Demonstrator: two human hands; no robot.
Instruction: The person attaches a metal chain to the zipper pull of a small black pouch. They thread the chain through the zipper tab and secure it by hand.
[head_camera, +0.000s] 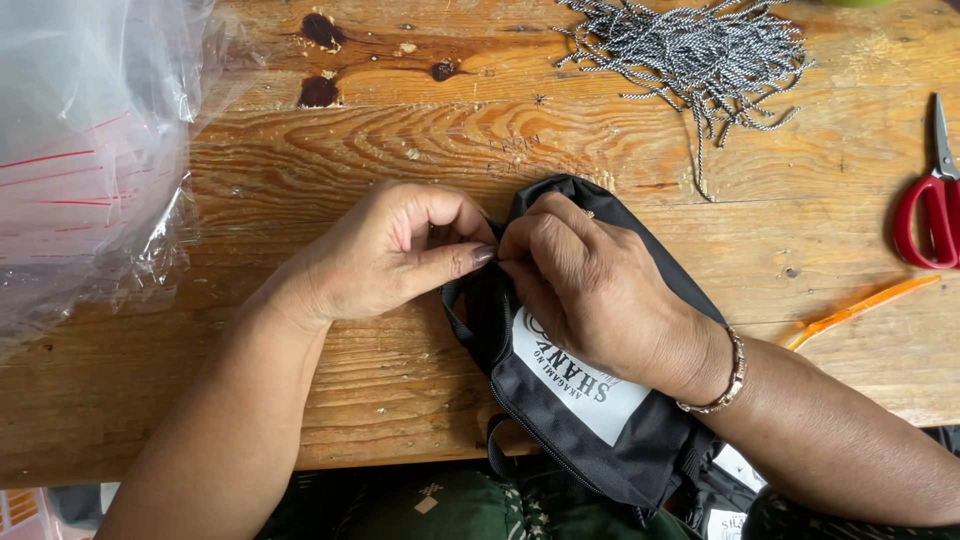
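A black zip pouch (575, 420) with a white label lies on the wooden table (420, 150), hanging over the near edge. My left hand (385, 255) pinches something small at the pouch's upper left edge, thumb and fingers closed. My right hand (590, 295) rests on top of the pouch, its fingertips meeting the left hand's at the same spot. What they pinch is hidden between the fingers. A metal bracelet (732, 375) circles my right wrist.
A pile of clear plastic bags (85, 150) covers the table's left end. A heap of black-and-white cords (690, 50) lies at the back right. Red-handled scissors (935, 200) and an orange tool (860, 310) lie at the right. More black pouches (730, 490) sit below the table edge.
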